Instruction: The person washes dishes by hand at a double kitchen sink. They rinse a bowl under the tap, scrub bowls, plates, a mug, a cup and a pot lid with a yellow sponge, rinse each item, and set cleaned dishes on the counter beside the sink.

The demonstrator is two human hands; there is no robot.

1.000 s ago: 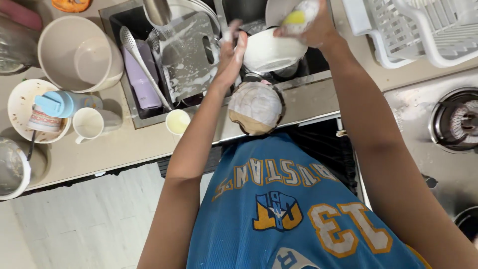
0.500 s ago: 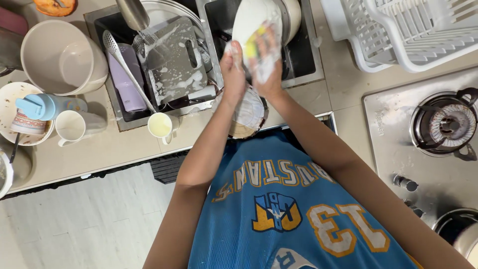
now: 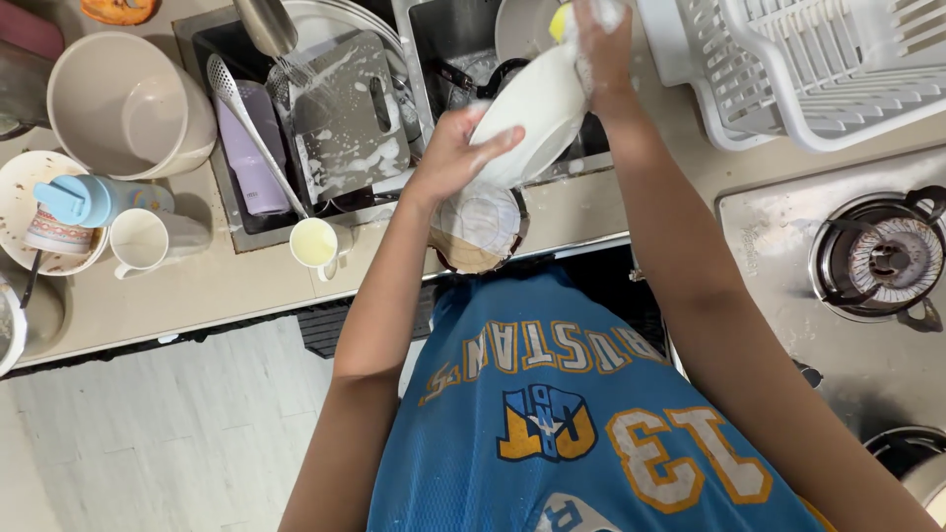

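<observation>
Overhead now:
Sink: steel basin point(image 3: 448, 39), soapy grey cutting board point(image 3: 347, 108) in its left part.
Bowl: white bowl point(image 3: 527, 113) tilted above the sink's front edge.
Left hand: left hand point(image 3: 455, 150) fingers wrapped on the bowl's rim.
Right hand: right hand point(image 3: 599, 39) closed on yellow sponge point(image 3: 562, 18), at the bowl's far edge.

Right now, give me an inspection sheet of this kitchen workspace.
Surface: beige counter around a double sink, soap foam in the sink.
Job's things: white bowl tilted over the sink; yellow sponge at its rim.
Clutter: foamy cutting board, slotted spoon, big beige bowl, white mug, small cup, blue-capped bottle.
Hands: left hand holds the bowl; right hand holds the sponge.
Cables: nothing seen.
Surroundings: white dish rack, gas stove, pale floor.
</observation>
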